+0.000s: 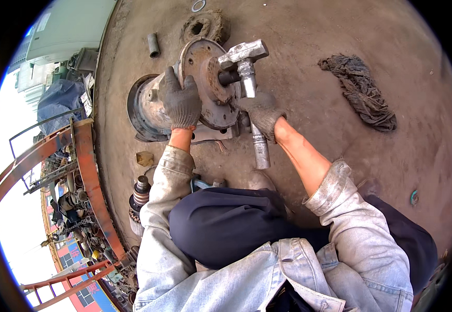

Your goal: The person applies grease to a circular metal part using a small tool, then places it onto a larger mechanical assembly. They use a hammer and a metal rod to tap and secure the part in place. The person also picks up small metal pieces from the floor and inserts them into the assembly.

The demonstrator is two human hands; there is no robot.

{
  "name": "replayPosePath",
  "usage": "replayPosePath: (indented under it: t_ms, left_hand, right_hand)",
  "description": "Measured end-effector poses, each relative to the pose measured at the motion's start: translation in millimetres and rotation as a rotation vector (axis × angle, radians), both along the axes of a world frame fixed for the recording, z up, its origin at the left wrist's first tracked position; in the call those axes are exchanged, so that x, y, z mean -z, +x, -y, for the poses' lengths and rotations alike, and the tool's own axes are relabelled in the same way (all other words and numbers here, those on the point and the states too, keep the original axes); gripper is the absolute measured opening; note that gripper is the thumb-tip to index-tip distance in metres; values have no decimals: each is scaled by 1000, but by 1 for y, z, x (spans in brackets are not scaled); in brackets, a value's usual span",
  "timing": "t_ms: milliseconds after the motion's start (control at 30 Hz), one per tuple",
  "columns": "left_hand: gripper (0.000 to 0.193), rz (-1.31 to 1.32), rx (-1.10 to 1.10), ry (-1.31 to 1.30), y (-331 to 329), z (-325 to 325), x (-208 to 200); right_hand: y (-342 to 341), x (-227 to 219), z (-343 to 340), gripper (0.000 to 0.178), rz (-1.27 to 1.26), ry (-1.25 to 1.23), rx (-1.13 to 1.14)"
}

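Observation:
A worn metal motor housing [149, 104] lies on its side on the ground in front of me. At its right end stands a round rusty flange [201, 52] with a short dark shaft [228, 78] jutting out of its middle. My left hand [181, 102], in a dark knitted glove, rests on the housing beside the flange, its fingers stretched and thumb apart. In my right hand [262, 110], also gloved, the fingers wrap round the metal handle of a hammer [248, 80]. The hammer's head is by the end of the shaft; whether they touch I cannot tell.
Behind the housing lie a dirty round part [216, 26], a short pipe [154, 45] and a ring [199, 5]. A dark rag [361, 91] is crumpled at right. Left of my knee stands a ribbed cylindrical part [140, 195]. A rusty frame [88, 166] borders scrap at far left.

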State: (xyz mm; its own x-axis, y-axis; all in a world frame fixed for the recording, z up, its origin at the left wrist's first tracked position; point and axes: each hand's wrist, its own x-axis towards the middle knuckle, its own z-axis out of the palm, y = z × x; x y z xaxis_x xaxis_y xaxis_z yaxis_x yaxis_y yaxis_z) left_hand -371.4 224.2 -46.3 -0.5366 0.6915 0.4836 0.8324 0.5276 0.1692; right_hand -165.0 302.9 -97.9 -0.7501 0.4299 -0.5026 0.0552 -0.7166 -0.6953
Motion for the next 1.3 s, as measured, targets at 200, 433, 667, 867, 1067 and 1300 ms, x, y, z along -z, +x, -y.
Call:
replayPosePath:
  t_ms: [200,433,667,867,1067,1300]
  left_hand:
    - [57,59,0,48,8,-4,0]
    - [53,87,-1,120,10,-1,1]
    - [51,139,-45,62,15,-16,-5]
    - [43,154,-4,126,16,-7,-14]
    - [48,233,-54,167,18,-3,-5]
    - [43,238,-24,237,10,-2,1]
  right_hand:
    - [36,22,-40,17,27,-90,551]
    - [40,28,-40,18,22,-62,613]
    - [-34,32,17,37,351,598,1]
    - [12,19,-28,33,124,305,168]
    - [16,-7,-52,23,-10,11,676]
    - [-6,15,-17,29,66,293,-49]
